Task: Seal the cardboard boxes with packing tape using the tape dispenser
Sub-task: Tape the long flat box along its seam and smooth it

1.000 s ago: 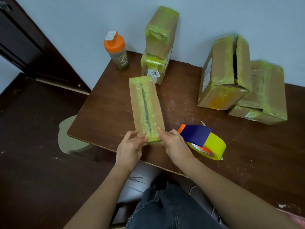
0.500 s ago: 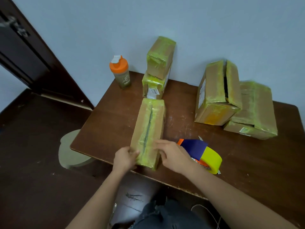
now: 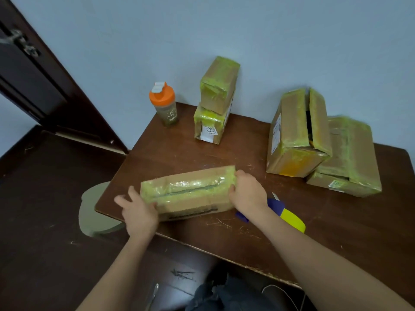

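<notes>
Tape dispenser — half hidden behind right forearm.

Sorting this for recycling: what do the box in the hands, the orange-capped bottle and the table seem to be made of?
Held box: brown cardboard, matte, wrapped in glossy yellow-green plastic tape that glints along the top seam. Bottle: probably plastic, with a smooth orange cap and an olive body, either tinted or showing its contents. Table: dark brown wood or wood veneer, semi-gloss and scuffed with pale scratches.
</notes>
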`<state>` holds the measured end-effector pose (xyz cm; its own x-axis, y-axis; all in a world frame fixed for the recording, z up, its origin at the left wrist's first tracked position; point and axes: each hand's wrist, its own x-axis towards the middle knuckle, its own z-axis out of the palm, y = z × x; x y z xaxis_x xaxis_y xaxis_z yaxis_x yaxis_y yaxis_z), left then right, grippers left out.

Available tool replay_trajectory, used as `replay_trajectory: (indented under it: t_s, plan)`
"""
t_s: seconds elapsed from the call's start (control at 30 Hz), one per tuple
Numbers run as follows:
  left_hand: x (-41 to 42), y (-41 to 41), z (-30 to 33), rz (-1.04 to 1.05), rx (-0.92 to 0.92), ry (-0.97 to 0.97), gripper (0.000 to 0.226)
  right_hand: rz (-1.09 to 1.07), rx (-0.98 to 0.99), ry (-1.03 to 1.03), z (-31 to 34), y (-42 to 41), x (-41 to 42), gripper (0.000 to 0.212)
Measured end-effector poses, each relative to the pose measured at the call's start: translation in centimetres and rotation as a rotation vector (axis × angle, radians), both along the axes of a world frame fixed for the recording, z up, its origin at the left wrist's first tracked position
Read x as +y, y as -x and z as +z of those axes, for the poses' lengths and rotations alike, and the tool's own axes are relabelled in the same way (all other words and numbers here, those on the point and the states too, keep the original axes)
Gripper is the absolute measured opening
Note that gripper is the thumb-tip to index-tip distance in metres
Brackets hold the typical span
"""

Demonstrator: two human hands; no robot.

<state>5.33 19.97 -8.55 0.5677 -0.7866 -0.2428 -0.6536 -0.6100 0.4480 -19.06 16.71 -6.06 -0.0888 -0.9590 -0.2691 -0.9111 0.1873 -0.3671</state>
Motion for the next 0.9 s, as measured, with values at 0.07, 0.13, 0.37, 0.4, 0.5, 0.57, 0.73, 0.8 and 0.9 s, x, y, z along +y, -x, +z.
replay_trajectory:
  t_s: [0.07,0.13,0.37,0.4,0.5,0.57,0.73,0.8,0.9]
  plan:
    - [-0.1,-0.7,0.2,0.008,-0.012,0.054,0.065,0.015,0.107,-0.016,0.5,0.0,0.0,0.052]
    - [0.0,-0.2,0.4,-0.020,0.000,0.029,0.062,0.136,0.103,-0.072,0.3,-0.1,0.1,0.068]
    - [-0.1,5.1,-0.3,-0.136,0.393,0.061,0.085,0.223,0.032,-0.193,0.7,-0.3,0.6,0.059]
    - [-0.3,5.3,-0.5,-0.158,0.404,0.088,0.080,0.246,0.090,-0.206,1.1,-0.2,0.7,0.054]
    - [-0.8,5.8,-0.6,-0.226,0.420,0.136,0.071,0.309,0.149,-0.216,1.6,0.3,1.5,0.058]
    - [-0.9,6.2,-0.6,-0.291,0.404,0.150,0.074,0.327,0.115,-0.182,1.6,0.4,2.1,0.061]
    - [-1.9,7.0,-1.8,-0.381,0.366,0.192,0.054,0.335,0.182,-0.228,1.7,0.1,2.6,0.053]
    - [-2.5,7.3,-1.9,-0.452,0.376,0.200,0.045,0.346,0.179,-0.260,1.0,0.0,2.8,0.043]
    - [-2.5,7.6,-1.3,-0.672,0.369,0.148,0.050,0.343,0.113,-0.284,-0.2,0.3,2.6,0.027]
